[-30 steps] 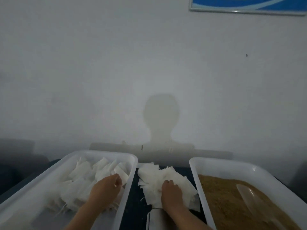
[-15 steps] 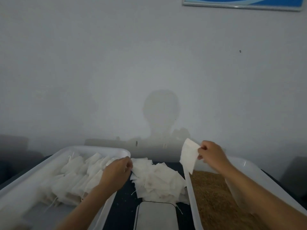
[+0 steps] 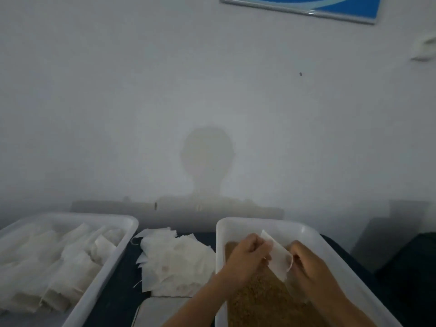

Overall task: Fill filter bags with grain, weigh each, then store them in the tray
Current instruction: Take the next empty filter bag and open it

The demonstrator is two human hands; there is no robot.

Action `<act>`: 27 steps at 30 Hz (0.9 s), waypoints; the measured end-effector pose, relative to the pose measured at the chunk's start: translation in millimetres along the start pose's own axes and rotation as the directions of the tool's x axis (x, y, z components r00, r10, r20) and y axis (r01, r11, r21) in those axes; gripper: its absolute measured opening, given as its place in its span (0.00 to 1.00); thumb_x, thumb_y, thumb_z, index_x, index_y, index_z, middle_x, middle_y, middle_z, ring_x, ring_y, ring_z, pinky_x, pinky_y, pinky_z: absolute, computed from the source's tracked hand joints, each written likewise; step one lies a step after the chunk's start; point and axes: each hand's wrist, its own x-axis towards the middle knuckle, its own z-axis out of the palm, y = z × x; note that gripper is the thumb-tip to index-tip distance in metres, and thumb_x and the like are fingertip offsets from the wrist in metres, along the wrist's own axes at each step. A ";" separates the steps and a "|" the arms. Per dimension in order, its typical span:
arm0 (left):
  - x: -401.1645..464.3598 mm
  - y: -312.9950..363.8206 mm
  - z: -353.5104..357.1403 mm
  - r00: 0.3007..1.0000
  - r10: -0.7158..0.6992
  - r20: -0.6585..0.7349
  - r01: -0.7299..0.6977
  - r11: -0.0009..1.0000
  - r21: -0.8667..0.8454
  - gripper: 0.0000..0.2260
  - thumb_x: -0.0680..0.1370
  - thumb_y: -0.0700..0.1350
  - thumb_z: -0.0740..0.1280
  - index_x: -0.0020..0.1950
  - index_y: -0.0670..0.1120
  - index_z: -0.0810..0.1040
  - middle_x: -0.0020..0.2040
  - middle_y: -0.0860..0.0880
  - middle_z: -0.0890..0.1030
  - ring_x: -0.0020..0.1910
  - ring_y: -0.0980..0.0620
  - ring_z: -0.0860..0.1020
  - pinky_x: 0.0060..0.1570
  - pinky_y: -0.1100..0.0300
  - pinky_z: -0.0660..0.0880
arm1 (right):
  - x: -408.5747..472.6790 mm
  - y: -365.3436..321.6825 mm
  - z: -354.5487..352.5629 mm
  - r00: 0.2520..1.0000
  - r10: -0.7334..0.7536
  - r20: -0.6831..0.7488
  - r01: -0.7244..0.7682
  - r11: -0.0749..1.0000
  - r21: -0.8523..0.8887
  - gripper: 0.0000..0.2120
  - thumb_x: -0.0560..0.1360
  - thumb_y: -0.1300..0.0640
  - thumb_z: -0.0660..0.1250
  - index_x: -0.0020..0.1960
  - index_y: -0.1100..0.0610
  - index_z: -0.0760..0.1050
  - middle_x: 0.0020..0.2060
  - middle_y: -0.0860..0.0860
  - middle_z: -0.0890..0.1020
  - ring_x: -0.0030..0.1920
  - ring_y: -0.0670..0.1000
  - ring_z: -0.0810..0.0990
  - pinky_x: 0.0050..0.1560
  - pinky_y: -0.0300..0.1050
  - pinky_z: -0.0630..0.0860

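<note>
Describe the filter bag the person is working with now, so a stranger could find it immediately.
Find the white tray of brown grain on the right. Above it, the left hand and right hand hold one white filter bag between them. Unlike the loose pile of bags lying nearby, it is lifted.

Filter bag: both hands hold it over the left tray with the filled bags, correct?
Not quite. In the head view both the left hand and right hand hold the filter bag, but over the right tray of grain, not the left one.
</note>
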 end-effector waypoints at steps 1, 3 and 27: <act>3.9 -2.3 10.5 0.999 -0.038 0.020 0.039 0.998 -0.053 0.10 0.79 0.50 0.63 0.41 0.47 0.72 0.37 0.52 0.78 0.37 0.56 0.77 0.40 0.63 0.75 | -1.6 2.6 3.7 0.999 -0.028 0.025 0.029 0.999 -0.021 0.07 0.77 0.57 0.64 0.43 0.45 0.73 0.36 0.46 0.79 0.35 0.41 0.76 0.38 0.37 0.75; 9.1 -6.6 23.9 0.996 -0.081 0.021 0.083 0.992 -0.096 0.11 0.79 0.50 0.63 0.40 0.46 0.72 0.37 0.50 0.80 0.38 0.54 0.78 0.40 0.61 0.76 | -0.8 6.0 6.2 0.996 -0.093 0.006 0.093 0.995 -0.033 0.06 0.74 0.57 0.68 0.47 0.46 0.76 0.38 0.43 0.79 0.38 0.40 0.77 0.43 0.42 0.77; 2.6 -33.9 24.1 0.976 0.208 0.064 -0.214 0.970 0.119 0.14 0.81 0.44 0.59 0.39 0.38 0.75 0.37 0.41 0.75 0.39 0.49 0.72 0.44 0.55 0.69 | -6.8 -15.5 4.3 0.942 0.205 0.266 -0.335 0.601 0.726 0.18 0.72 0.49 0.58 0.33 0.62 0.75 0.29 0.50 0.79 0.33 0.43 0.79 0.36 0.28 0.73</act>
